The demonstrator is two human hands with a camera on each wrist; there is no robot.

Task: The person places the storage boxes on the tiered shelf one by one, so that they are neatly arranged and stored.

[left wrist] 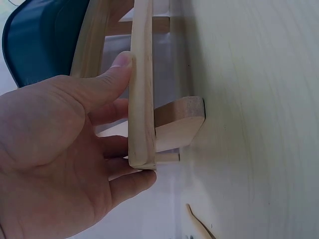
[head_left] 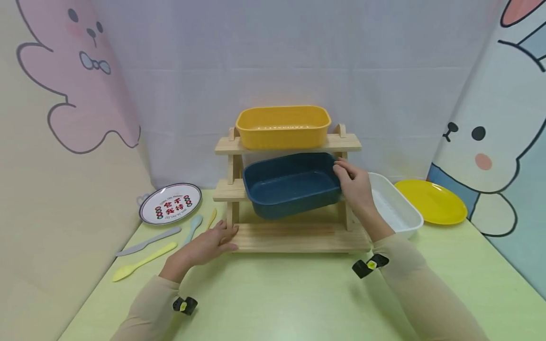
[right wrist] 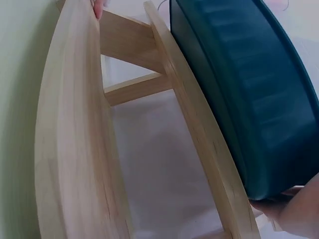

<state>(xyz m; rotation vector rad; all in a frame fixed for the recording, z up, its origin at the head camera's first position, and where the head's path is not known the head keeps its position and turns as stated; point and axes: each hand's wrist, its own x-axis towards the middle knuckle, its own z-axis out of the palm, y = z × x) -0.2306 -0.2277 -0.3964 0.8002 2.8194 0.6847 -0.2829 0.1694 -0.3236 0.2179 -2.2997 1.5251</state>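
A three-tier wooden rack (head_left: 290,237) stands on the pale green table (head_left: 277,293). A yellow dish (head_left: 281,128) sits on its top tier. A dark blue dish (head_left: 290,187) lies tilted on the middle tier. My right hand (head_left: 347,177) grips that dish's right rim, and the right wrist view shows the blue dish (right wrist: 249,99) close up with fingers (right wrist: 299,209) under its edge. My left hand (head_left: 228,237) holds the left front corner of the bottom shelf. In the left wrist view the thumb (left wrist: 107,79) lies on the shelf board (left wrist: 142,89) and the fingers pass beneath it.
A white dish (head_left: 396,208) stands right of the rack, with a yellow plate (head_left: 431,201) beyond it. At the left lie a patterned plate (head_left: 170,203), a grey knife (head_left: 147,241), a yellow spoon (head_left: 142,262) and a blue spoon (head_left: 194,225). Printed panels wall in the table.
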